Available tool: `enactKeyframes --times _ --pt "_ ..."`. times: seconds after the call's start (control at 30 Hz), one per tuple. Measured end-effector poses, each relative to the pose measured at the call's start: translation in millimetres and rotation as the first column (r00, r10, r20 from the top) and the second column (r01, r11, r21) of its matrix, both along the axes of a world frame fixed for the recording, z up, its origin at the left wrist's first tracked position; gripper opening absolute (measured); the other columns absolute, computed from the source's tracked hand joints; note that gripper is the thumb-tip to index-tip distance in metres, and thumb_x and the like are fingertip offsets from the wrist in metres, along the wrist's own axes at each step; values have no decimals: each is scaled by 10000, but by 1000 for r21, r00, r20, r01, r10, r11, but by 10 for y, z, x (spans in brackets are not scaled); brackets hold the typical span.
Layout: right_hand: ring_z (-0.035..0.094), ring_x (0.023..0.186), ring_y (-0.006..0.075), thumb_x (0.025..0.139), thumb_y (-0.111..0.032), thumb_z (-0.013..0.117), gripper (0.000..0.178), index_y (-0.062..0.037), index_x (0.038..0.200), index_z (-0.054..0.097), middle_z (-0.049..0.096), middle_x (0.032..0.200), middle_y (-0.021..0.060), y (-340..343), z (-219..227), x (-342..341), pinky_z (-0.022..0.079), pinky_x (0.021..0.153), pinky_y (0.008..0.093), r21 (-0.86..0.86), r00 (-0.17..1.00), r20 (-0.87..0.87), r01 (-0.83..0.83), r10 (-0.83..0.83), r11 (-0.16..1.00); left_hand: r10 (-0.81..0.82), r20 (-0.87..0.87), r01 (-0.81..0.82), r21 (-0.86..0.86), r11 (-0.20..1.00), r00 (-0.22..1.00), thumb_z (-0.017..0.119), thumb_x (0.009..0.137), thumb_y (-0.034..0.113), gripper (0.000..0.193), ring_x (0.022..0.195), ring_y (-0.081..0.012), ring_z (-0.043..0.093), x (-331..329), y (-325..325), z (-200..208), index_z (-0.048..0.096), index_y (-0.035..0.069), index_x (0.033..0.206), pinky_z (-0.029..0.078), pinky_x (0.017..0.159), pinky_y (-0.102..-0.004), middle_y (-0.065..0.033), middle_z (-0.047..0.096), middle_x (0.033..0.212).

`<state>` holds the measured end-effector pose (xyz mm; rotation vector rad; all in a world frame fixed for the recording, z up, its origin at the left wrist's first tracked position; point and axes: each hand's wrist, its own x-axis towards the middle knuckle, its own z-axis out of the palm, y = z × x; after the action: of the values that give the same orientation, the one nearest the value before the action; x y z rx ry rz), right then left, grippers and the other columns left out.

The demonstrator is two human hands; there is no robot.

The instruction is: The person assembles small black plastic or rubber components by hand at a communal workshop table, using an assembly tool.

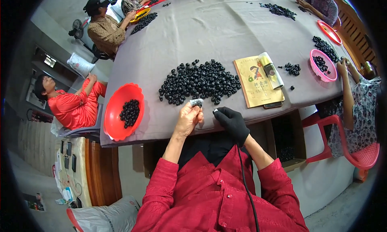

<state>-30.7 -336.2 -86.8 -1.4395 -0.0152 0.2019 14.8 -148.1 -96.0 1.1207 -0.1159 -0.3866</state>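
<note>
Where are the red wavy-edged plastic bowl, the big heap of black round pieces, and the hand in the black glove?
Red wavy-edged plastic bowl [112, 109]: head view, bare inner wall.
Big heap of black round pieces [200, 82]: head view, its middle.
Right hand in black glove [232, 121]: head view, back of the hand.

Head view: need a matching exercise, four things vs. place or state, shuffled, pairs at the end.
Things:
1. Red bowl
2. Right hand
3. Booklet
4. Pink basket

Places or states:
A. Immediately right of the big pile
B. Near the right edge of the table
C. In a black glove
D. Left of the big pile

Pairs: 1-D, 2-C, 3-A, 4-B
</note>
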Motion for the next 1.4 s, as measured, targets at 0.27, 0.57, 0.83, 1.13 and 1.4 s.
enactKeyframes --times 0.27,0.57,0.83,1.13,1.4 --pt "482 691 51 861 -221 553 245 -10 976 600 585 782 -9 6 40 -6 411 615 217 29 999 5 34 -35 999 -125 -70 115 -134 984 990 444 909 122 205 661 -149 524 -16 -210 52 471 25 1088 469 605 -305 -58 518 840" --pt "522 729 68 871 -193 531 235 7 977 593 603 813 12 -21 82 -19 423 644 209 148 998 -23 62 -59 987 -175 7 175 -79 981 984 455 898 91 152 547 -134 518 -39 -324 33 481 18 1029 448 492 -264 -57 534 767" --pt "501 725 45 873 -192 537 238 -14 1021 591 598 835 -7 -21 52 -15 415 633 202 67 999 -19 44 -43 997 -54 11 54 -19 998 998 591 817 42 96 511 -79 499 -59 -343 74 575 2 903 432 461 -210 -40 566 694" --pt "483 728 38 870 -185 542 242 -13 1036 582 586 850 -19 -8 -24 10 403 625 197 104 992 82 90 -98 991 31 -38 -33 -69 997 999 609 812 76 103 500 -92 516 -99 -353 83 581 -1 874 453 469 -231 -52 578 671" --pt "519 765 68 857 -191 560 250 -4 1022 577 605 854 23 2 10 -25 427 692 223 41 990 139 2 -7 999 -34 -45 26 -153 988 998 578 845 133 151 525 -70 459 -111 -330 57 576 17 941 370 472 -210 -14 533 668"
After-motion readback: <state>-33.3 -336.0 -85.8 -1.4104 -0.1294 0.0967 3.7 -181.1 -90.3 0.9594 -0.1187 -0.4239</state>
